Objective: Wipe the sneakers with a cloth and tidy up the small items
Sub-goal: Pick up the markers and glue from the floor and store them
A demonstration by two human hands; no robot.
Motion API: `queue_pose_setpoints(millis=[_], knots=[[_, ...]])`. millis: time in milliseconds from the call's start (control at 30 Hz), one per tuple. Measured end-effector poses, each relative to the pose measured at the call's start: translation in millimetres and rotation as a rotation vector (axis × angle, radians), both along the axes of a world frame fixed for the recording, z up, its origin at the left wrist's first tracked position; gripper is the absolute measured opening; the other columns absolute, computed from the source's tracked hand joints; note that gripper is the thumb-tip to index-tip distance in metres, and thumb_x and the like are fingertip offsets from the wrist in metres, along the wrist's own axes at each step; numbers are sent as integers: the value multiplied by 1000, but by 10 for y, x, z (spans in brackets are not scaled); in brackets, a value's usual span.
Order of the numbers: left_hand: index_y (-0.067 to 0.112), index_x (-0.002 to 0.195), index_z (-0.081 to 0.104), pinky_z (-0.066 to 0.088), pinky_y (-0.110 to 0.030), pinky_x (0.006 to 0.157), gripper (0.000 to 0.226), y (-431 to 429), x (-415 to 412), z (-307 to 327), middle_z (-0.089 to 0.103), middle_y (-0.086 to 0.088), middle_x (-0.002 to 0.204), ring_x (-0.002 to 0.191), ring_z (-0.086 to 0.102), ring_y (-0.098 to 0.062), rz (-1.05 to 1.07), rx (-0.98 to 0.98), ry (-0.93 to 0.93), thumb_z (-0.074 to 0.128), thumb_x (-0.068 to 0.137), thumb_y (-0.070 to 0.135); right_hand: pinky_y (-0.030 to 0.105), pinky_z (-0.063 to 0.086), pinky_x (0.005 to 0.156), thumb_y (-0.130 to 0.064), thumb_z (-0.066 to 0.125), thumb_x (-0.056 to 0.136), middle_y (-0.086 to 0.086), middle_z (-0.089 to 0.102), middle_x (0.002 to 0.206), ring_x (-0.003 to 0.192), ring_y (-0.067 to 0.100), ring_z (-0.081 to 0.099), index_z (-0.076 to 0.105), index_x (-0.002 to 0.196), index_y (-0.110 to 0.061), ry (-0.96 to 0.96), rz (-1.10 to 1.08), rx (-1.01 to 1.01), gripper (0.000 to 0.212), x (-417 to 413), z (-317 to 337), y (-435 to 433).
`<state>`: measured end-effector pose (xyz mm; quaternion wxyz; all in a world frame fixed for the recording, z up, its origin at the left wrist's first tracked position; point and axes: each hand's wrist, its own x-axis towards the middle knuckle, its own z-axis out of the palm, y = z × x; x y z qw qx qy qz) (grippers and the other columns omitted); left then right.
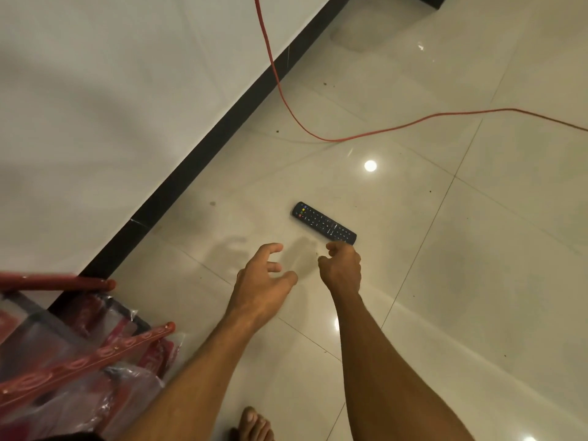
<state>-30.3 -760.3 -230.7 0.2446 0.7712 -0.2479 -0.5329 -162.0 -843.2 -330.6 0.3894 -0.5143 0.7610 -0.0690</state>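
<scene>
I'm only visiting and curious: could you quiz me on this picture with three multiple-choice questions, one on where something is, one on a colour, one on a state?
1. Where is the remote?
A. on a chair
B. on the floor tiles, just beyond the right hand
C. inside a drawer

2. What colour is the cable?
A. blue
B. green
C. orange-red

3. How does the remote lie?
A. flat, buttons up
B. standing on end
C. lifted in the air

Answers: 1 B, it rests on the tiles at that hand's fingertips; 2 C, the line curving across the tiles is orange-red; 3 A, its coloured buttons face the camera.
</scene>
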Motion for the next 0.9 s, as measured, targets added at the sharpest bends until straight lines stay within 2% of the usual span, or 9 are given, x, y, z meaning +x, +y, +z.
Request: queue_pose_setpoints(millis=[133, 300, 500, 700, 900], knots=[[40, 135, 46, 56, -41, 87, 53, -73, 47, -60, 57, 6, 118, 101, 62, -17, 58, -31, 23, 63, 87, 23, 30, 43, 87, -4, 58, 86, 7, 56, 133, 119, 25, 54, 55, 133, -13, 104, 100, -28, 48, 21, -244, -123], [40, 137, 45, 54, -44, 91, 56, -140, 109, -73, 57, 5, 122, 106, 61, -19, 98, -21, 45, 64, 87, 23, 36, 45, 93, 3, 52, 85, 7, 50, 137, 126, 25, 45, 49, 137, -10, 192, 233, -80, 54, 49, -471, -330], [41, 136, 45, 55, -43, 90, 56, -175, 90, -79, 57, 5, 122, 104, 62, -18, 94, -32, 59, 64, 86, 24, 41, 42, 98, 5, 51, 83, 12, 51, 129, 120, 31, 46, 49, 127, -3, 296, 384, -87, 46, -26, -647, -575], [40, 135, 45, 55, -43, 90, 54, -205, 102, -66, 58, 5, 119, 102, 64, -19, 87, -22, 79, 63, 86, 24, 40, 34, 106, 1, 50, 86, 12, 46, 135, 126, 30, 40, 41, 133, -3, 373, 484, -15, 48, -46, -793, -640], [38, 133, 47, 55, -43, 90, 51, -222, 116, -93, 60, 4, 114, 100, 64, -18, 89, 26, 85, 62, 87, 24, 42, 44, 91, -2, 55, 88, 16, 49, 125, 114, 33, 50, 40, 126, -4, 394, 418, -22, 41, -24, -846, -522]])
